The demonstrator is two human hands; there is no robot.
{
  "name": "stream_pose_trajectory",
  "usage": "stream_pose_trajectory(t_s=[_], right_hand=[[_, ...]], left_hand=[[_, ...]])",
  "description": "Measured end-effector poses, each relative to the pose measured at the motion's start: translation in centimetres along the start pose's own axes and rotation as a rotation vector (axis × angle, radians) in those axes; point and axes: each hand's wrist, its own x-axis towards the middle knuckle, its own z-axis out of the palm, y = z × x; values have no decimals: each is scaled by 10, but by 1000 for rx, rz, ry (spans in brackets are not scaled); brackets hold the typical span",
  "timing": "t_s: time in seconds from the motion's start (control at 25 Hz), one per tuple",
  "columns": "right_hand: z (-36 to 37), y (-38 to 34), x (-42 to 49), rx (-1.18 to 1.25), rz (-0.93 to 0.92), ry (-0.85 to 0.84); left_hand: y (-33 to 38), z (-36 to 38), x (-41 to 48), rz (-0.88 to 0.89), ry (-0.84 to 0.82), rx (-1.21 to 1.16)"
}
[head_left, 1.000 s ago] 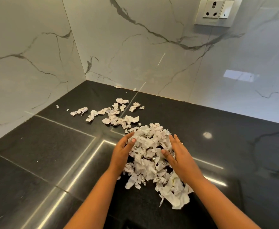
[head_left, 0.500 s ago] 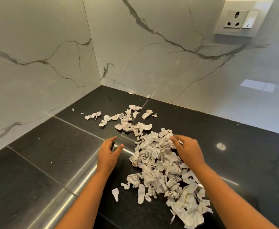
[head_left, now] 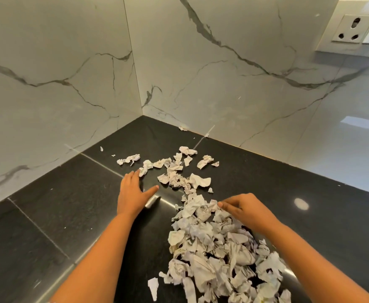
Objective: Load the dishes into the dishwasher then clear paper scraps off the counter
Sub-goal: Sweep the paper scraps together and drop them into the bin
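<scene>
Crumpled white paper scraps point(head_left: 218, 254), faintly printed, lie heaped on the glossy black counter point(head_left: 59, 215) at the view's 5 o'clock. From the heap's 12 o'clock a looser trail of scraps point(head_left: 174, 171) spreads toward the wall corner. One stray scrap point(head_left: 153, 286) lies flat at the heap's 8 o'clock.

White grey-veined marble walls point(head_left: 223, 95) meet in corner; socket plate point(head_left: 352, 29) upper right; glossy black counter point(head_left: 59, 215) below.

The black, glossy bench point(head_left: 59, 226) carried a dense heap of paper scraps point(head_left: 212, 248) at its near right. Looser scraps point(head_left: 174, 173) trailed from the heap toward the far corner, a few lying apart.
</scene>
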Motion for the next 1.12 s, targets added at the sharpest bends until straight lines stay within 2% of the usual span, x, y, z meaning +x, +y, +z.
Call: stream_pose_trajectory(t_s=[0.08,0.16,0.32,0.52,0.56,0.68,0.72,0.84,0.92,1.0,1.12], right_hand=[[-11,-9,25,-46,-39,90],[-13,-20,60,-153,-86,72],[6,-27,101,-277,-80,-129],[11,-29,65,-243,-114,-135],[6,-33,65,-200,-101,-100],[-10,-42,108,-144,-119,153],[-12,-42,129,-170,-128,176],[-5,-37,174,-318,-64,-4],[6,-34,176,-373,-74,-62],[13,-34,155,-419,-141,-57],[10,-30,104,-484,-221,-163]], left_hand=[[4,6,14,57,-57,188],[8,10,24,110,-105,251],[7,3,32,9,-65,36],[5,6,32,105,-50,58],[3,7,33,116,-50,82],[3,8,35,117,-61,124],[4,8,34,119,-59,127],[6,7,33,136,-61,155],[4,7,34,138,-64,170],[3,9,35,139,-66,173],[4,11,34,134,-51,174]])
